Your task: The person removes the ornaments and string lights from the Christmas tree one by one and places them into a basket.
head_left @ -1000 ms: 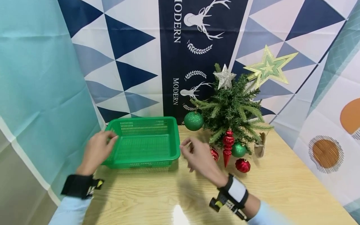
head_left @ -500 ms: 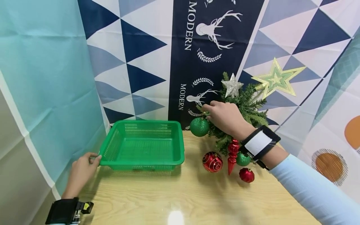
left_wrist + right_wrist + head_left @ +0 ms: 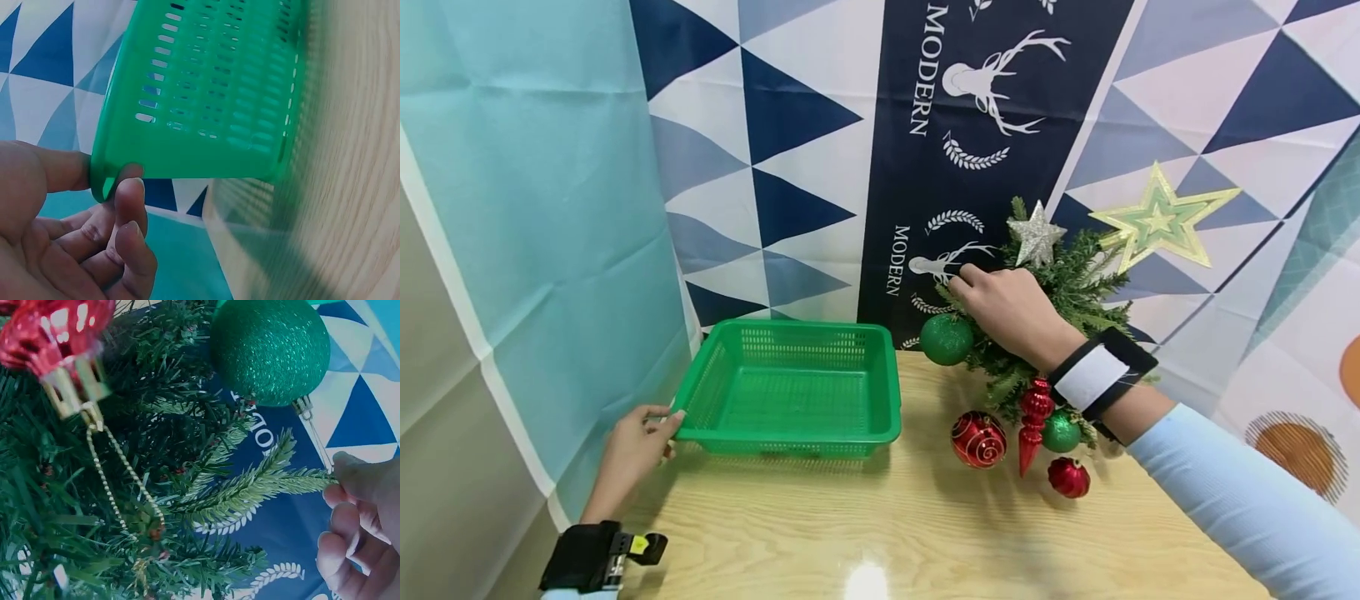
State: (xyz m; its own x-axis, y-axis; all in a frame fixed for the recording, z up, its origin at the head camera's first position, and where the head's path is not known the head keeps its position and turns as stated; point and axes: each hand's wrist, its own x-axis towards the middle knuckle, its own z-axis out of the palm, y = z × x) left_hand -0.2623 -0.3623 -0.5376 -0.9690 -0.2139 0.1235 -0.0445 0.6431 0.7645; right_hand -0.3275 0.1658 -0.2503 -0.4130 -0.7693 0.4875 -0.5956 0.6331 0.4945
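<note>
My left hand [image 3: 627,454] pinches the near left corner of the green plastic basket [image 3: 805,435], thumb on one side of the rim and fingers on the other, as the left wrist view shows. Nothing lies in the basket. My right hand [image 3: 1011,312] is at the left side of a small Christmas tree [image 3: 1078,287]. Its thumb and fingers pinch a branch tip [image 3: 306,481] together with the thin string [image 3: 320,444] of a glittery green Christmas ball [image 3: 946,339]. The ball hangs just below that hand. My right hand and forearm hide part of the tree.
A silver star [image 3: 1037,234] and a larger gold-and-green star [image 3: 1157,217] top the tree. Lower down are a swirled red ball [image 3: 978,439], a red icicle ornament [image 3: 1035,425], another green ball [image 3: 1062,432] and a small red ornament [image 3: 1069,477]. Fabric walls stand close behind and left.
My left hand has come down from over the basket's left side and grips its near corner. My right hand has risen from beside the basket to the green ball's string. The view has shifted slightly.
</note>
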